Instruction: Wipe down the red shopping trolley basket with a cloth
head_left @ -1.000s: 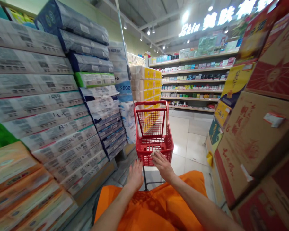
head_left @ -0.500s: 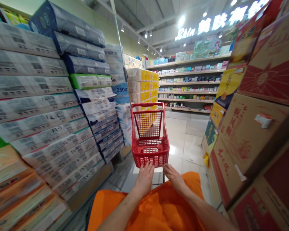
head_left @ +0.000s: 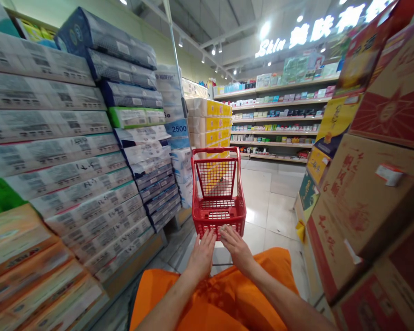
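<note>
A red plastic shopping cart (head_left: 219,223) stands straight ahead of me, its gridded basket showing nothing inside. My left hand (head_left: 202,257) reaches toward its near wall, palm down, with the fingers stretched out and slightly apart. Beside it, my right hand (head_left: 238,250) is also open, and its fingertips overlap the basket's lower near edge in view. Whether either hand touches the cart I cannot tell. Orange cloth (head_left: 224,301) lies below my forearms.
Tall stacks of wrapped paper packs (head_left: 65,151) line the left side, with yellow packs (head_left: 218,124) farther on. Cardboard boxes (head_left: 379,197) are piled on the right. A tiled aisle (head_left: 258,197) leads to stocked shelves (head_left: 276,117). A thin pole (head_left: 175,46) rises behind the cart.
My right hand has moved left, closer to my left hand and across the basket's near edge. The view has shifted slightly, so the surroundings sit a little farther right.
</note>
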Demonstrator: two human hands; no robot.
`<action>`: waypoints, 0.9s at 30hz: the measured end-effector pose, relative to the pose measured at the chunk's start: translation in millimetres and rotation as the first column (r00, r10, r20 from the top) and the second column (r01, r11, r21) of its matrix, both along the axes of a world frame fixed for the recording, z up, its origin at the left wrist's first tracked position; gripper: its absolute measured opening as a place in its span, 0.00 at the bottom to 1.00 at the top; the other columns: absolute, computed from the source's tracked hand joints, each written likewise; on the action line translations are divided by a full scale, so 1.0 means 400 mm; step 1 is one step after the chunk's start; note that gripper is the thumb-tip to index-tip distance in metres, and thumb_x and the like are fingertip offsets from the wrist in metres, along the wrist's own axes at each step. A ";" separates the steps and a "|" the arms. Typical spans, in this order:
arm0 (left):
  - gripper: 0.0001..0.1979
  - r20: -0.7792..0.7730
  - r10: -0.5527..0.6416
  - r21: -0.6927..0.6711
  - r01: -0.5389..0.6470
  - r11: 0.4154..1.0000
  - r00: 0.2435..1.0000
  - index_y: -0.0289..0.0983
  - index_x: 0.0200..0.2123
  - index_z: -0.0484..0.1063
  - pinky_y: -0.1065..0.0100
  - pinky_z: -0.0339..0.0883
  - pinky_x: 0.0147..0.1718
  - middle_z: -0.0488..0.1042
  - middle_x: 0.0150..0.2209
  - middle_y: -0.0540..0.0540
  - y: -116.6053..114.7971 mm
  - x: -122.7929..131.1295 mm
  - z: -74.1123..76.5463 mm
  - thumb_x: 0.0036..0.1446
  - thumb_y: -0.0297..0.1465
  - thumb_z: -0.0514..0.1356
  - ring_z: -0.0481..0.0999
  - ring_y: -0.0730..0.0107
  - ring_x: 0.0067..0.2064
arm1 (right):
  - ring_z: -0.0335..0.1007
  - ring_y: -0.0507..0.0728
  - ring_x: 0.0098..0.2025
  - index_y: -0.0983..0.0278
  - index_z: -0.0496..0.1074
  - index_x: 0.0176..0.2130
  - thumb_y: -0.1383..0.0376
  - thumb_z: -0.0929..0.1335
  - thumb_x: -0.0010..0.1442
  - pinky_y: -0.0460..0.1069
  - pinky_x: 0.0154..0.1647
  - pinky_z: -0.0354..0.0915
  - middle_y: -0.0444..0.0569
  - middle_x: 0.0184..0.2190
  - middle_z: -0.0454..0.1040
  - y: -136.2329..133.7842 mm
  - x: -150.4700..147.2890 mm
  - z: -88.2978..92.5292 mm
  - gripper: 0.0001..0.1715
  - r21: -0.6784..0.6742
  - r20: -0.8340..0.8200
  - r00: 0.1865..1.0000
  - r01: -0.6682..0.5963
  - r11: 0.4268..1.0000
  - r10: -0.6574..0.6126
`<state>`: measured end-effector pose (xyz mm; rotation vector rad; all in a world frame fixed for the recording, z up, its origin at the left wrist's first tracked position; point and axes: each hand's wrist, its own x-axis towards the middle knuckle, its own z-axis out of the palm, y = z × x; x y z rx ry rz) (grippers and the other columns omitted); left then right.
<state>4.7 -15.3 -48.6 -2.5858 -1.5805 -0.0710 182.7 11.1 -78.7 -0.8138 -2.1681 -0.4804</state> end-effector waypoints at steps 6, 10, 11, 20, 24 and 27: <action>0.36 -0.009 0.152 0.115 -0.150 0.982 0.988 0.32 0.60 0.42 0.50 0.41 0.58 0.40 0.63 0.42 -0.013 -0.058 -0.008 0.45 0.22 0.46 0.38 0.62 0.63 | 0.50 0.58 0.59 0.65 0.70 0.45 0.73 0.58 0.59 0.57 0.55 0.58 0.50 0.50 0.68 0.026 -0.064 -0.009 0.17 -0.007 0.057 0.998 -0.041 0.999 0.041; 0.36 -0.014 0.202 0.127 -0.199 0.972 0.979 0.32 0.60 0.42 0.51 0.40 0.58 0.41 0.63 0.42 -0.013 -0.077 -0.013 0.45 0.23 0.47 0.38 0.62 0.63 | 0.55 0.56 0.57 0.64 0.71 0.41 0.71 0.60 0.59 0.55 0.55 0.59 0.49 0.47 0.70 0.024 -0.086 -0.043 0.14 -0.066 0.169 0.981 -0.083 0.994 0.093; 0.36 -0.005 0.219 0.127 -0.217 0.968 0.976 0.32 0.60 0.42 0.52 0.39 0.58 0.41 0.63 0.43 -0.011 -0.081 -0.010 0.45 0.23 0.47 0.38 0.62 0.63 | 0.53 0.56 0.58 0.64 0.71 0.43 0.71 0.60 0.59 0.55 0.56 0.57 0.49 0.49 0.69 0.027 -0.102 -0.024 0.14 -0.058 0.174 0.979 -0.095 0.994 0.104; 0.36 0.064 0.337 0.169 -0.343 0.924 0.939 0.31 0.60 0.42 0.52 0.39 0.58 0.40 0.63 0.43 -0.007 -0.122 0.013 0.45 0.24 0.47 0.38 0.63 0.63 | 0.59 0.57 0.54 0.66 0.71 0.42 0.72 0.61 0.58 0.54 0.54 0.59 0.52 0.46 0.70 0.050 -0.188 -0.020 0.14 -0.096 0.249 0.968 -0.021 0.995 0.044; 0.36 0.074 0.344 0.167 -0.351 0.921 0.936 0.32 0.60 0.44 0.53 0.39 0.58 0.41 0.63 0.43 -0.008 -0.126 0.002 0.44 0.24 0.48 0.39 0.63 0.63 | 0.55 0.58 0.57 0.65 0.70 0.43 0.70 0.62 0.58 0.55 0.56 0.56 0.51 0.50 0.67 0.041 -0.179 -0.016 0.14 -0.089 0.276 0.958 -0.050 0.995 0.072; 0.36 0.081 0.376 0.164 -0.385 0.908 0.923 0.32 0.60 0.45 0.54 0.40 0.58 0.42 0.63 0.42 -0.006 -0.120 0.004 0.44 0.23 0.48 0.40 0.63 0.63 | 0.48 0.60 0.60 0.66 0.67 0.48 0.70 0.61 0.58 0.58 0.59 0.51 0.52 0.54 0.63 0.051 -0.200 0.046 0.18 -0.011 0.234 0.968 -0.096 0.995 0.096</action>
